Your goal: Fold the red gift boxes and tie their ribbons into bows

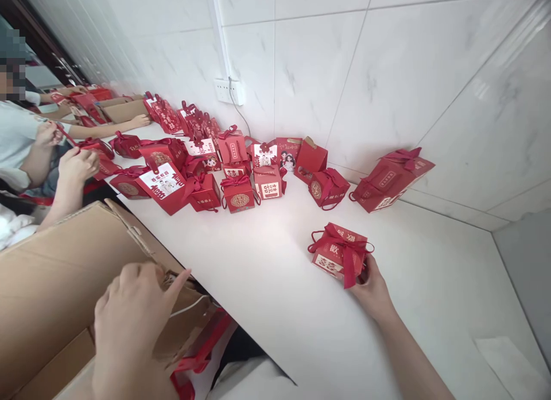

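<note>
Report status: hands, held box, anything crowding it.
Right hand holds ribboned red box. Left hand by brown carton, grip unclear. More red boxes nearer the wall, none touching the held one.

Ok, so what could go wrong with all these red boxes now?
The right hand holds a gift box tied with a ribbon; the dangling tail might catch on the hand and pull the bow loose.

Many red boxes stand close together on the white table, so one bump could tip several.

One dark red box sits right by the table's edge, so it might get knocked off.
</note>
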{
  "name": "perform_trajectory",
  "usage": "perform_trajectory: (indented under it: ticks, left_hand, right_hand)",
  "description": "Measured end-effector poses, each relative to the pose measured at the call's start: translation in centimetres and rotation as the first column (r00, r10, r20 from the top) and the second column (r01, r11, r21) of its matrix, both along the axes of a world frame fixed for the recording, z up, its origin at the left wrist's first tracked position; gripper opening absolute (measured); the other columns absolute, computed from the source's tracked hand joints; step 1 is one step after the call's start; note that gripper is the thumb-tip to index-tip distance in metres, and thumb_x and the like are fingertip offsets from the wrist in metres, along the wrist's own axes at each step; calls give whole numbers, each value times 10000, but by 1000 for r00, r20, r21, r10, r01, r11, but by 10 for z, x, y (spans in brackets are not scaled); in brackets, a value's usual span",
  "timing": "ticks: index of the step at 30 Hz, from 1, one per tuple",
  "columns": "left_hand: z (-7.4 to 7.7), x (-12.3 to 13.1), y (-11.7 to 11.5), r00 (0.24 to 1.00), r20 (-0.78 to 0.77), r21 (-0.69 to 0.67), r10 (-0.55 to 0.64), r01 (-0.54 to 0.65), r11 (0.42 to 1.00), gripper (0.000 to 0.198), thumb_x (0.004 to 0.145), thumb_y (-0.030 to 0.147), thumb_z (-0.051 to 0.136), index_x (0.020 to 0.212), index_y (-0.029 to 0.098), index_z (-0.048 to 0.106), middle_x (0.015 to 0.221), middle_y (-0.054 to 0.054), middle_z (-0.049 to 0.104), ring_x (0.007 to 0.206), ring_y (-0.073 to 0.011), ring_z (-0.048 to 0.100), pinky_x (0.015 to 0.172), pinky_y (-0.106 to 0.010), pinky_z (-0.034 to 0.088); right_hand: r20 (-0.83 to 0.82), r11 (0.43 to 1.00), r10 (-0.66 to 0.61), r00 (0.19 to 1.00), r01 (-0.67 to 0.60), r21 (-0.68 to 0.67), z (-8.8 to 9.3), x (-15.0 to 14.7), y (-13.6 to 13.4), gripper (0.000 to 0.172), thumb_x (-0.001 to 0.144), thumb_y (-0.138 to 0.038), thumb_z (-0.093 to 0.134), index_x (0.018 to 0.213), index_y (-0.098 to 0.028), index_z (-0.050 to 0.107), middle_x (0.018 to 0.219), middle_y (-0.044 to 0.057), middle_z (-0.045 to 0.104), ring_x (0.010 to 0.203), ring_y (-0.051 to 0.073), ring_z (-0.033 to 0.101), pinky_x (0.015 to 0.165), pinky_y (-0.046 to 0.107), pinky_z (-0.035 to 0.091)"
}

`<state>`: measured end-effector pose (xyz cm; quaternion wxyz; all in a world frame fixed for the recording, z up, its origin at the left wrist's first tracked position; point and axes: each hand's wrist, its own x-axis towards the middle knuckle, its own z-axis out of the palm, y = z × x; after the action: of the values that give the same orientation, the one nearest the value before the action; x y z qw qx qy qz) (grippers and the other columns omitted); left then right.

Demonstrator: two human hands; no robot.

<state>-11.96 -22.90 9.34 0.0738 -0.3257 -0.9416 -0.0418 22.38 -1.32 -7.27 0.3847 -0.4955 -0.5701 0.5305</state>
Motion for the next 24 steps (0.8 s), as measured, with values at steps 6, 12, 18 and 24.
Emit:
perform_trajectory:
  ticks: [6,12,18,24]
  left_hand:
    - [14,39,92,928,-58,421,-368,357,834,382,884,577,489,961,210,559,1019,-107,598,1040,-302,588,937,-480,468]
    - [-56,89,233,59,531,567,-845,717,406,1106,521,480,886,1464,232,364,1517,-164,363,1390,-393,369,1095,-491,392]
    - [-129,106,273,-507,665,745,-549,509,432,1355,512,286,901,1558,348,42,1527,-149,377,1307,-354,509,995,-487,495]
    - [-132,99,273,-477,639,767,-603,455,452,999,511,258,888,1411,198,458,1422,-162,523,1325,-362,488,1039,-491,464]
  right_hand:
    - [-31,998,-10,999,12,62,-7,-1,3,961,570,-347,857,1405,-311,383,1287,84,591,1140,337,614,986,553,512]
    - [-101,997,19,995,-12,70,-2,-10,6,1074,595,-394,862,1485,-294,270,1405,124,527,1192,301,612,1027,515,486]
    - [-141,990,-26,990,46,137,-6,-12,10,997,624,-389,855,1460,-242,333,1421,147,522,1246,295,576,1054,496,474]
    - [-92,989,-29,995,42,144,-12,-4,9,958,671,-377,810,1473,-237,305,1497,155,411,1332,304,491,1103,529,410]
